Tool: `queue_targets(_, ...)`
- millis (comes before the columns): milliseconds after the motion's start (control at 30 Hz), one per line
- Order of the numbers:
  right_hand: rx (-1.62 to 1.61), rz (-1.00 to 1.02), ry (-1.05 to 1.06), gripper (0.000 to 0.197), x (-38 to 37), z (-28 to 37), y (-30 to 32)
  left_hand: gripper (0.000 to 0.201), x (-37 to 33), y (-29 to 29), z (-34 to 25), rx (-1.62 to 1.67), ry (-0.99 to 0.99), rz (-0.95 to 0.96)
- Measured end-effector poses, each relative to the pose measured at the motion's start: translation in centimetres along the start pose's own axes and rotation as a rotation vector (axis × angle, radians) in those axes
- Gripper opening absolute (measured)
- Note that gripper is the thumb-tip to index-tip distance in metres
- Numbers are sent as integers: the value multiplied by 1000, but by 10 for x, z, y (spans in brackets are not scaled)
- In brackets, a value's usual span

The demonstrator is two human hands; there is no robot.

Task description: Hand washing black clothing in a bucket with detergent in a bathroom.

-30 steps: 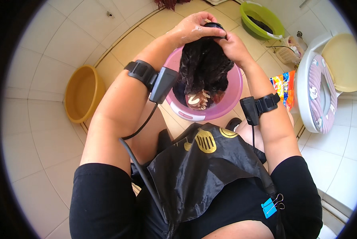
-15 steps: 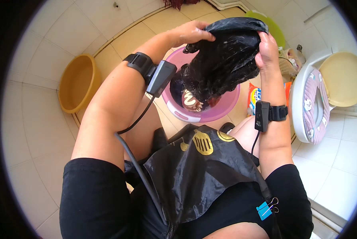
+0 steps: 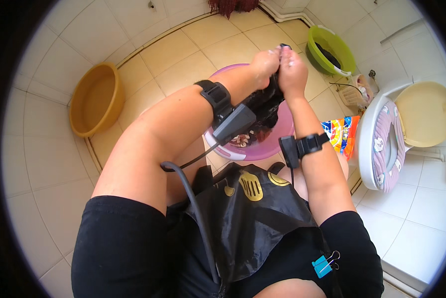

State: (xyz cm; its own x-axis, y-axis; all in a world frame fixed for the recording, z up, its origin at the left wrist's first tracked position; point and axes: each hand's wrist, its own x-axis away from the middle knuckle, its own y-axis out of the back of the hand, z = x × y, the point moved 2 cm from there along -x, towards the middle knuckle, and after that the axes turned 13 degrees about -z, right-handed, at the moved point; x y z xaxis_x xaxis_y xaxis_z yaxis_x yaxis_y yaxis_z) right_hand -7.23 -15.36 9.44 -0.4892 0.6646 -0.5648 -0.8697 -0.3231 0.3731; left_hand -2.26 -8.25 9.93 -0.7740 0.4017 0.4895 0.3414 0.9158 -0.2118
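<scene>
Both my hands are together above the pink basin (image 3: 285, 126), gripping a wet black garment (image 3: 268, 102). My left hand (image 3: 266, 65) is closed on its bunched upper part. Right beside it, nearly touching, my right hand (image 3: 292, 75) is also closed around the cloth. A small tip of black fabric pokes out above the fists. The rest hangs down into the basin, where a cloth with a pale and brown pattern (image 3: 241, 139) shows near the front rim. My left forearm hides part of the basin.
A yellow-brown basin (image 3: 94, 102) leans at the left wall. At the far right are a green basin (image 3: 350, 57) with dark cloth inside and a pale basket (image 3: 355, 92). An orange detergent bag (image 3: 351, 134) stands beside the toilet (image 3: 369, 149), which has a patterned seat cover.
My hands have come together from wide apart, and the garment that was spread between them is now bunched. The view has shifted, so more of the green basin shows.
</scene>
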Motion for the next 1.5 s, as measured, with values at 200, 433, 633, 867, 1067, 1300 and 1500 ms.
queue_targets(200,-127,-32,185,37,23,27,-16,42,-41,24,12,241,60,156)
queue_targets(433,-482,158,-274,38,-25,-80,-11,34,-5,1,-23,-101,18,285)
queue_targets(633,-75,574,-13,54,-18,-46,20,30,-20,76,-90,146,-121,162)
queue_targets(867,314,582,-129,25,-19,-119,45,28,-7,117,-113,87,-252,23)
queue_targets(1067,56,725,-47,40,12,-56,8,29,-3,105,-102,-127,-271,207)
queue_targets(1300,-51,709,104,48,24,-30,-26,24,10,89,-103,-210,-360,399)
queue_targets(1500,37,832,-205,29,2,-55,-4,25,16,118,-123,-114,-455,328)
